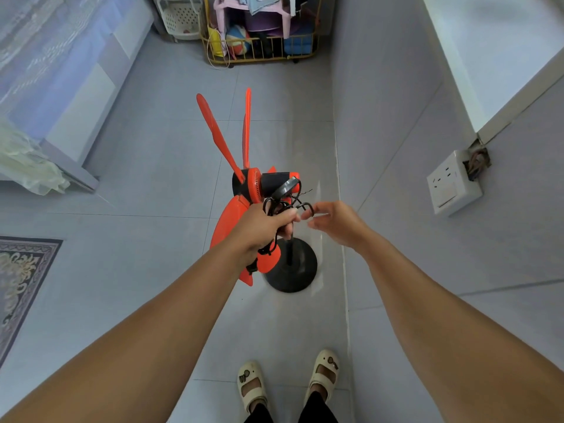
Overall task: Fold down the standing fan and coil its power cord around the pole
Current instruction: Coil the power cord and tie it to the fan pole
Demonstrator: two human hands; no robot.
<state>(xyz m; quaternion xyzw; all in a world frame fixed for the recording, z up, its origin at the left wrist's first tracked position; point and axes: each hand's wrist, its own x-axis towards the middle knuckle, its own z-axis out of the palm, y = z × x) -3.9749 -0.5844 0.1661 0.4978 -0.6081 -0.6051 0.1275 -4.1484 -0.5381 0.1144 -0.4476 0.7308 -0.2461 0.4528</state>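
Note:
An orange standing fan [254, 186] with bare blades and no guard stands on a round black base [300, 274] by the wall. Its thin black pole [290, 248] rises from the base. My left hand [262, 228] is closed around the top of the pole and a bundle of black power cord [279, 206]. A loop of that cord [308, 209] sticks out to the right. My right hand [334, 222] pinches this loop between thumb and fingertips. More cord hangs below my left hand along an orange blade.
A wall with a white socket box [453, 183] runs along the right. A yellow wire cart [262, 41] full of items and a white basket [183, 16] stand at the back. A bed [61, 87] is at left, a rug [21, 276] lower left. My sandalled feet [287, 383] are below.

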